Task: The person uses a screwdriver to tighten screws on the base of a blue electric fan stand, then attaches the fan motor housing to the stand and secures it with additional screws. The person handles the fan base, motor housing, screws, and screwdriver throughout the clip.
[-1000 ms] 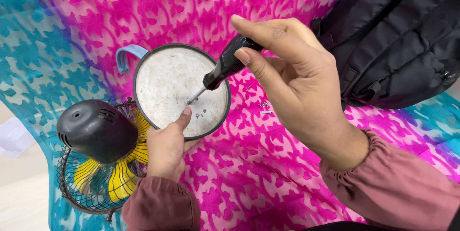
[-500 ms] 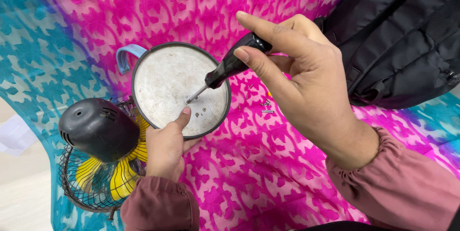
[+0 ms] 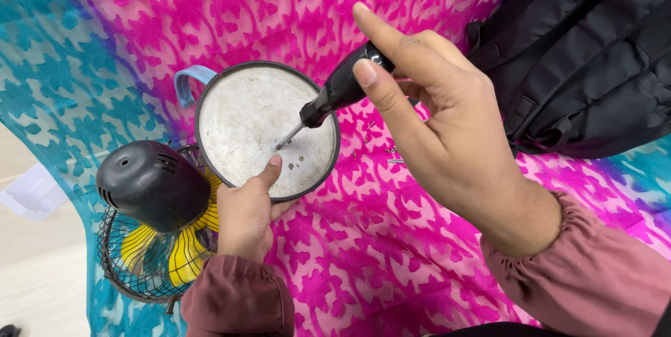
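My right hand (image 3: 440, 127) grips a black-handled screwdriver (image 3: 335, 96), its metal tip touching the pale flat face of a round dark-rimmed fan base (image 3: 244, 117). My left hand (image 3: 244, 215) holds that base by its near rim, thumb pressed on the face beside two small screws (image 3: 293, 162). A light blue handle (image 3: 189, 82) sticks out at the base's far left. Left of my hand lies the fan head: a black motor housing (image 3: 150, 183) on a wire grille (image 3: 136, 267) with yellow blades (image 3: 178, 257).
Everything rests on a pink and teal patterned cloth (image 3: 363, 253). Several loose screws (image 3: 391, 155) lie on the cloth right of the base. A black backpack (image 3: 587, 57) fills the upper right. A pale floor with a white paper (image 3: 31, 194) shows at left.
My right hand and the screwdriver handle have shifted slightly right and turned a little; the tip stays on the base. The view has drifted a bit.
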